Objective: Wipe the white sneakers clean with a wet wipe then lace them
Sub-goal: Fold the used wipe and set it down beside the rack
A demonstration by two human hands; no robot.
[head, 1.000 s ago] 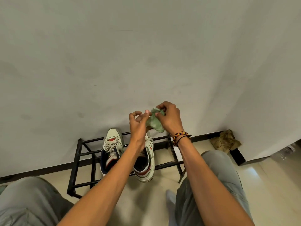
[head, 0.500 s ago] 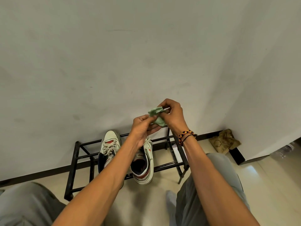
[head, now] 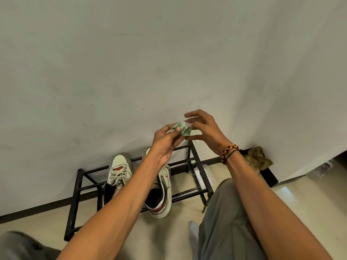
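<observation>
Two white sneakers with red accents stand on a low black metal rack [head: 75,196] against the wall. The left sneaker [head: 118,169] shows its laces; the right sneaker [head: 161,196] is partly hidden behind my left forearm. Above them I hold a crumpled pale green wet wipe [head: 181,129] in front of the wall. My left hand [head: 166,141] pinches the wipe between thumb and fingers. My right hand [head: 203,130], wearing beaded bracelets, is beside the wipe with its fingers spread and straight, the fingertips touching or nearly touching it.
A crumpled brown cloth or bag [head: 258,158] lies in the corner to the right of the rack. A white flat item [head: 203,174] sits under the rack's right end. My grey-trousered knees [head: 225,212] flank the pale tiled floor in front.
Both hands rose slightly with the wipe. My right hand has let go its pinch and spread its fingers, while the left hand now grips the bunched wipe.
</observation>
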